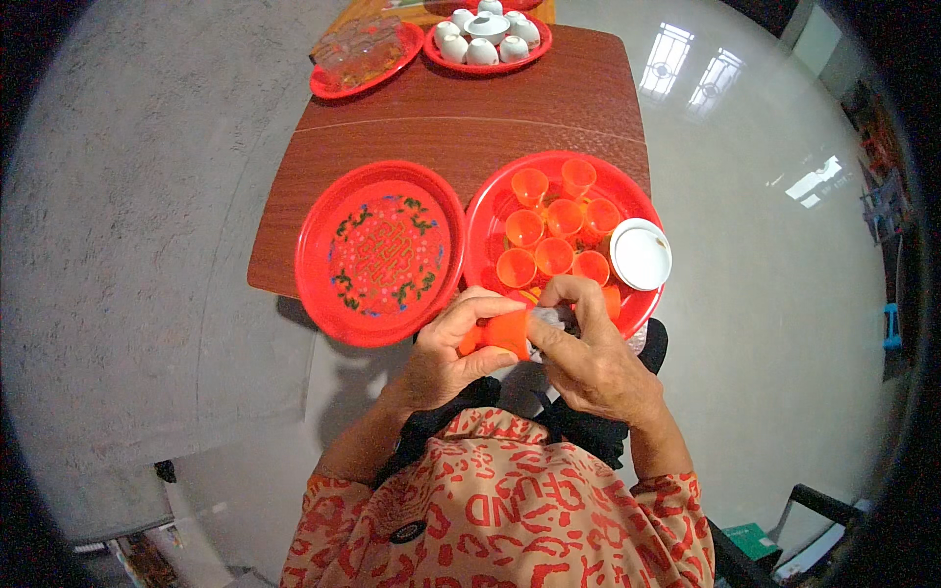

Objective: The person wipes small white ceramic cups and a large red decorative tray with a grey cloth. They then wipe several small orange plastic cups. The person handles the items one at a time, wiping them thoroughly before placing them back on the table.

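An orange plastic cup [508,333] with a narrower foot lies sideways in the fingers of my left hand [438,358], its mouth turned right. My right hand [600,370] grips a crumpled grey-white cloth [551,317] at that mouth; how far the cloth goes inside is hidden. Just beyond my hands, a round red tray [482,201] carries several upright orange cups [564,218] and a white bowl [642,255] at its right edge. Left of it sits another red tray [312,230] with a floral pattern printed on its bottom.
Both near trays rest on a brown wooden table [470,122] and overhang its front edge. Along the far end, one red tray [537,61] bears white cups around a lidded white bowl, and another [328,93] bears clear glasses. Glossy pale floor [755,245] extends to the right.
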Tool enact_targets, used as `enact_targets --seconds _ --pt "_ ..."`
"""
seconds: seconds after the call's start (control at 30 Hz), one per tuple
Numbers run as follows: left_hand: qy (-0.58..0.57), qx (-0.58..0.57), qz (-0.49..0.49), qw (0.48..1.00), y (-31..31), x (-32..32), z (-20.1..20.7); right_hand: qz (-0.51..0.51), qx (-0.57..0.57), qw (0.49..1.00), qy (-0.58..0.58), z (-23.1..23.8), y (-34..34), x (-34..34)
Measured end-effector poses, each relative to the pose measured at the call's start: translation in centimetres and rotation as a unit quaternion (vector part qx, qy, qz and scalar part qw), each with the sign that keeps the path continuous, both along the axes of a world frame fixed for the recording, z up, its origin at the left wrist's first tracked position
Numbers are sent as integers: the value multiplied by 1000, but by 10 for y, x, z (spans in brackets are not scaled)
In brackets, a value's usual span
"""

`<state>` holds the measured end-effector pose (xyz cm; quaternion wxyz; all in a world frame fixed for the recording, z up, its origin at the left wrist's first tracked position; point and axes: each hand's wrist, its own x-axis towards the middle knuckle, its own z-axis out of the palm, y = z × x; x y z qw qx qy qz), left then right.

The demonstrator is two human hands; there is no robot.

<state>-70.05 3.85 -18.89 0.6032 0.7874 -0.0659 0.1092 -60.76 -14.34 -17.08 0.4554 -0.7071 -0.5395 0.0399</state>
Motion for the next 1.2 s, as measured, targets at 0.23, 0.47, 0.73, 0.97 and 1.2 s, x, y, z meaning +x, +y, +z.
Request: enact_targets --seconds 0.23,0.47,0.73,0.97,1.2 --pt "-6 37 -8 999 0 0 -2 66 -15 993 102 2 -6 3" --pt "10 -45 14 999 0 1 -2 0 63 965 253 -1 -25 5" --pt "10 -3 22 1000 -5 2 -5 -57 107 992 -38 1 5 -13" --pt "-23 42 -21 999 -8 -1 6 -70 87 991 75 -2 3 6" --pt "-3 -41 -13 999 -5 4 -6 -42 107 993 -18 2 5 -17"
